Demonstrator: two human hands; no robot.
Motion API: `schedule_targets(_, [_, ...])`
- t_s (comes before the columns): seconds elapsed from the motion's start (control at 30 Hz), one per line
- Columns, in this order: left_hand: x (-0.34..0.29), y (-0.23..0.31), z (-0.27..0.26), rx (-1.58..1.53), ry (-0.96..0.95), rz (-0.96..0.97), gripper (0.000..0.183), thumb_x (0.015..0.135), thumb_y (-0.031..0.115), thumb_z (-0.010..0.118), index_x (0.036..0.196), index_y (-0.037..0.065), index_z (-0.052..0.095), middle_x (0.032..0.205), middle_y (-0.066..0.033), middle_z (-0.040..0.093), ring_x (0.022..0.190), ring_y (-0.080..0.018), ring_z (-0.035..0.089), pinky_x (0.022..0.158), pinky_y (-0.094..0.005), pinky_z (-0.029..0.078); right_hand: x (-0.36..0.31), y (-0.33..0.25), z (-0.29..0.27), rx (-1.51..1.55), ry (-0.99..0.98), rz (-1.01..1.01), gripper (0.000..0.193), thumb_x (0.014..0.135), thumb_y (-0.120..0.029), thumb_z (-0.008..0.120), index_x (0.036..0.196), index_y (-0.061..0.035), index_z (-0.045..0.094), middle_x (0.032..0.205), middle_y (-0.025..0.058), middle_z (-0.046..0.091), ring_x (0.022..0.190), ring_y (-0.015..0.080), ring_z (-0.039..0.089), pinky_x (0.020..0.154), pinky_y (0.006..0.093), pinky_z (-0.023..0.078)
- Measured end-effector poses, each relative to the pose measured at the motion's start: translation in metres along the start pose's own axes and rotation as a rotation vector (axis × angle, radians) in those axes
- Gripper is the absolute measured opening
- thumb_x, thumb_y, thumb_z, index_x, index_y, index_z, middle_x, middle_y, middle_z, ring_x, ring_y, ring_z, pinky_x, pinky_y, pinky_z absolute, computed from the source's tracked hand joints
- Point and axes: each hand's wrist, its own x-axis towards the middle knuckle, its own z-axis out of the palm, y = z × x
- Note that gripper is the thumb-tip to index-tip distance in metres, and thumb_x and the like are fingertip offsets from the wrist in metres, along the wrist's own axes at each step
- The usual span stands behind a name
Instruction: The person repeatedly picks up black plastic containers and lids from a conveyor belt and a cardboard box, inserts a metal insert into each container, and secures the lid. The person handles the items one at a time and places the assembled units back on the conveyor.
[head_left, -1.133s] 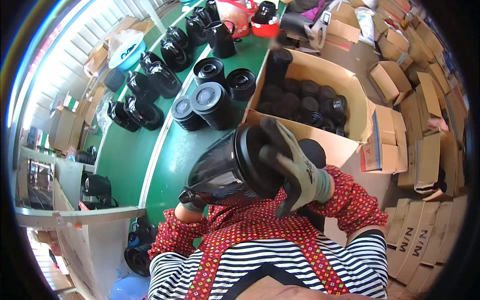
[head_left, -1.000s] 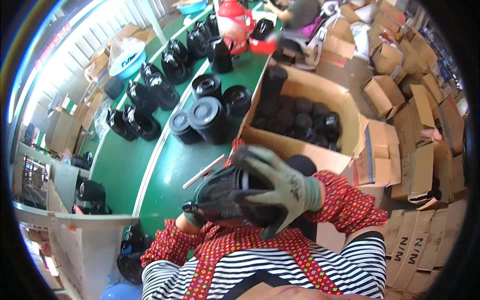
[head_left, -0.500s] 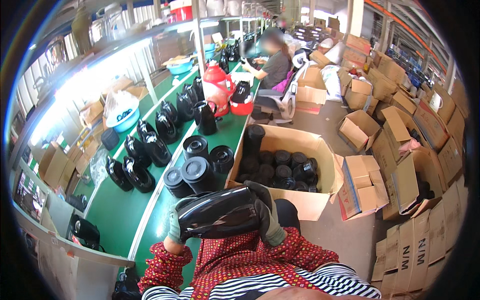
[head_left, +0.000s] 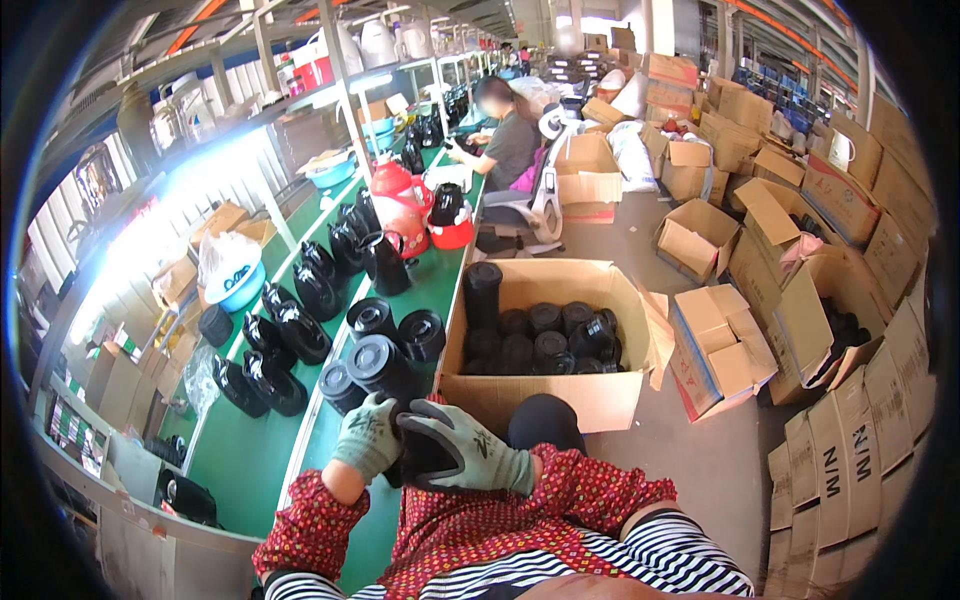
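Note:
Both my hands are gloved in grey-green with dark palms. My left hand grips one side of a black jug body, held low in front of my lap. Across its other side lies my right hand, fingers curled round it. Gloves cover most of the jug body, and it appears turned end-on. Just beyond my left hand, black ribbed round parts stand on the green conveyor table. Two open-topped black cylinders stand behind them.
Glossy black jugs line the table at left. Past them are a red-and-pink jug and a blue basin. A cardboard box of black cylinders stands right. A seated person works farther along; more cartons crowd the right.
The jug body has swung from lying crosswise, glossy side showing, to end-on and lower between my gloves. My right hand has come in toward my left. The view has shifted slightly.

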Motion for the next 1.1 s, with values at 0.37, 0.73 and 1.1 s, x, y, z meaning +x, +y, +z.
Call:
schedule_targets(0.37, [-0.036, -0.015, -0.036, -0.492, -0.033, 0.348, 0.105, 0.062, 0.03, 0.102, 0.155, 0.017, 0.055, 0.171, -0.0274, 0.027, 0.158, -0.0493, 0.026, 0.124, -0.0538, 0.036, -0.01, 0.021, -0.031, 0.061, -0.234, 0.228, 0.089, 0.068, -0.01, 0.092, 0.15, -0.0125, 0.057, 0.156, 0.0217, 0.049, 0.145, 0.0426, 0.049, 0.122, 0.0483, 0.042])
schedule_targets(0.73, [-0.003, -0.019, 0.017, -0.285, -0.016, 0.54, 0.069, 0.062, 0.04, 0.096, 0.124, 0.017, 0.079, 0.172, -0.0291, 0.023, 0.159, -0.0534, 0.018, 0.126, -0.0676, 0.022, 0.002, 0.013, -0.034, -0.221, -0.389, 0.154, 0.067, 0.068, -0.017, 0.089, 0.131, -0.0095, 0.067, 0.153, 0.0324, 0.047, 0.136, 0.051, 0.054, 0.114, 0.0542, 0.046])
schedule_targets(1.1, [-0.008, -0.014, 0.037, -0.388, 0.156, 0.507, 0.058, 0.061, 0.043, 0.097, 0.109, 0.015, 0.08, 0.152, -0.0248, 0.042, 0.149, -0.0526, 0.033, 0.123, -0.0681, 0.029, 0.006, 0.033, -0.036, -0.108, -0.438, 0.131, 0.056, 0.07, -0.011, 0.086, 0.123, -0.0089, 0.07, 0.16, 0.0313, 0.043, 0.145, 0.0509, 0.046, 0.118, 0.0538, 0.042])
